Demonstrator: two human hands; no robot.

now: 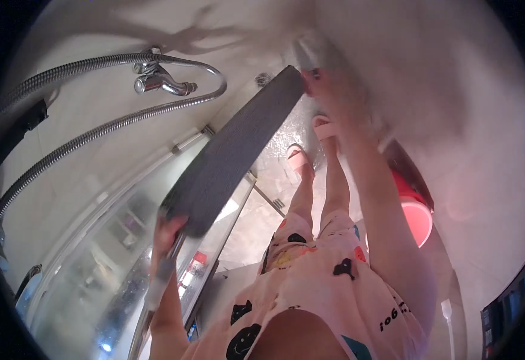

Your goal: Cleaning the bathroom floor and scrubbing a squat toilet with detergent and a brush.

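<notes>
Between the two hands, over a wet floor (276, 138): one long grey mop pad (232, 150), slung on a diagonal. From my remote seat I read its long axis as running from near left to far right, one hand at either end.

Left hand (165, 239): on the near end, thumb over the corner, clamped there as far as I can make out. What looks like the mop's pole (164, 277) runs from the same spot toward the near left, beside the left forearm.

Right hand (327, 90): at the far end, smeared by motion blur. Fingertips look to meet the pad's edge; I cannot tell whether they grip it or only touch. Past that hand a pale blur, unreadable to me.

For any turn of the pad, I judge that the left hand has the pole side and the right hand the free end. Pad seems raised off the floor; contact with the wall, not clear.

Around it: tap (165, 83) and metal hose (109, 125) to the left, drain (263, 79) just beside the far end, pink slippers (297, 158) right of the pad, red bucket (418, 221) at the right, beyond the right forearm.
</notes>
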